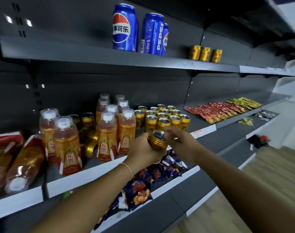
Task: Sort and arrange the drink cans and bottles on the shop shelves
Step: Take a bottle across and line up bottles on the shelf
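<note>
Upper shelf [93, 55] — three blue cans [151, 34]

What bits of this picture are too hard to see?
Head view:
gold can: label covered by the left hand.
right hand: blurred, grip on the can unclear.
third blue can: mostly behind the second blue can.
leftmost lying bottle: cut off by the left edge.
red packets: print too small.

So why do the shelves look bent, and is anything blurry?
Head view: the wide lens bows the shelves; Pepsi cans look sharp; the held can and the lying bottles at far left are smeared; small glare spots dot the back panel, upper left.
</note>
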`<state>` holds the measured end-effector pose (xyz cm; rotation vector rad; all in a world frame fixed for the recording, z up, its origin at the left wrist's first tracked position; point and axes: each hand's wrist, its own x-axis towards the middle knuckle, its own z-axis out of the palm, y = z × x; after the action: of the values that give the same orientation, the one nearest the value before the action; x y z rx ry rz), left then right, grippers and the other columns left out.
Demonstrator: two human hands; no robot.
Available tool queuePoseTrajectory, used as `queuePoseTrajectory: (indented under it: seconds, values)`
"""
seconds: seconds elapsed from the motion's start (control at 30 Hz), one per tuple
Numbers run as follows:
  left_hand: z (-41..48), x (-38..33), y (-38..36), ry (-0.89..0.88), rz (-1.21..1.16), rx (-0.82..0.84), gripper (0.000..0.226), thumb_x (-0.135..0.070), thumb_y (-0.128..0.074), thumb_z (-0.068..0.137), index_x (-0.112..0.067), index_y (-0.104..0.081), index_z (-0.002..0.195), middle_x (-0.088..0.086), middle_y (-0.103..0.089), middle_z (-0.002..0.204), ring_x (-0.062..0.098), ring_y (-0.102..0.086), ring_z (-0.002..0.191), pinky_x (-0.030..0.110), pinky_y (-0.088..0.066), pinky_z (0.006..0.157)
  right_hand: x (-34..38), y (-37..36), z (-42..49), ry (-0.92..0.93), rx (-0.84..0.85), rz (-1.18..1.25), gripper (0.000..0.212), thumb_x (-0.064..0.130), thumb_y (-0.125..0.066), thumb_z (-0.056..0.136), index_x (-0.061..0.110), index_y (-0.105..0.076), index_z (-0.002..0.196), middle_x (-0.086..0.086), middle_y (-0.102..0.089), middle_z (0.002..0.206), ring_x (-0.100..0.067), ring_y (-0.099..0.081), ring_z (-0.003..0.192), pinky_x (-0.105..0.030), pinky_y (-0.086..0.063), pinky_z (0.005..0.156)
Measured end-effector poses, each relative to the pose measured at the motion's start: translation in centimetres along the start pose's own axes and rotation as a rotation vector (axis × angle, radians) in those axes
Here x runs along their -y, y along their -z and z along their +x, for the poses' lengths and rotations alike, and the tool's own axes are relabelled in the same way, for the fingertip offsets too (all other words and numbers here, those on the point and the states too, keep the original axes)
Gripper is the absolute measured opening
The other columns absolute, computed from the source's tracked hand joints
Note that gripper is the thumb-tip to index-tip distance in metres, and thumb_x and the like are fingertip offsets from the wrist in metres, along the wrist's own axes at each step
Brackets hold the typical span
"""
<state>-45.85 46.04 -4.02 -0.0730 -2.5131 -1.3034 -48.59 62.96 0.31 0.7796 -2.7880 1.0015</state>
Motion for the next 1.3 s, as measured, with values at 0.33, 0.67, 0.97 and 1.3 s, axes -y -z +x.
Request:
queuePoseTrajectory:
  seconds: [0.33,0.67,0.97,1.3]
  values:
    - [7.9,2.0,-5.0,-0.049,-0.002,-0.154,0.038,-0.049,-0.075,0.071,-0.042,-0.056,0.103,-0.013,-0.071,0.099,0.01,-0.066,0.091,0.022,-0.052,0.073,-4.1,1.0,9.3,-0.001,0.109,-0.02,0.034,0.033,-0.079,0.081,0.044,-0.057,0.105,0.027,-0.061,0.092,0.007,-0.06,0.087,-0.005,-0.042,0.064]
    - [10.1,4.4,-6.7,0.071,-0.061,-0.327,0.055,-0.027,-0.071,0.082,-0.026,-0.047,0.131,-0.006,-0.061,0.12,0.014,-0.057,0.113,0.038,-0.05,0.096,-5.9,-0.2,17.7,0.113,0.271,0.031,0.03,0.049,-0.078,0.068,0.026,-0.072,0.087,0.007,-0.072,0.081,-0.009,-0.068,0.077,-0.045,-0.06,0.077]
    - [9.6,5.7,-8.6,0.367,0.178,-0.322,0.087,-0.02,-0.063,0.089,-0.006,-0.009,0.156,0.008,-0.019,0.161,0.019,-0.017,0.148,0.015,-0.01,0.113,-5.9,-3.6,24.4,0.366,0.287,-0.116,0.044,0.046,-0.081,0.069,0.018,-0.072,0.102,0.001,-0.072,0.1,-0.018,-0.066,0.096,-0.03,-0.052,0.078]
    - [10.9,6.2,-8.0,0.37,0.288,-0.31,0.082,-0.013,-0.06,0.087,-0.01,-0.016,0.155,0.008,-0.028,0.159,0.018,-0.023,0.146,0.014,-0.015,0.111,-6.3,-5.8,27.6,0.407,0.265,-0.365,0.062,0.063,-0.067,0.074,0.019,-0.065,0.118,-0.005,-0.068,0.116,-0.03,-0.06,0.113,-0.039,-0.051,0.092]
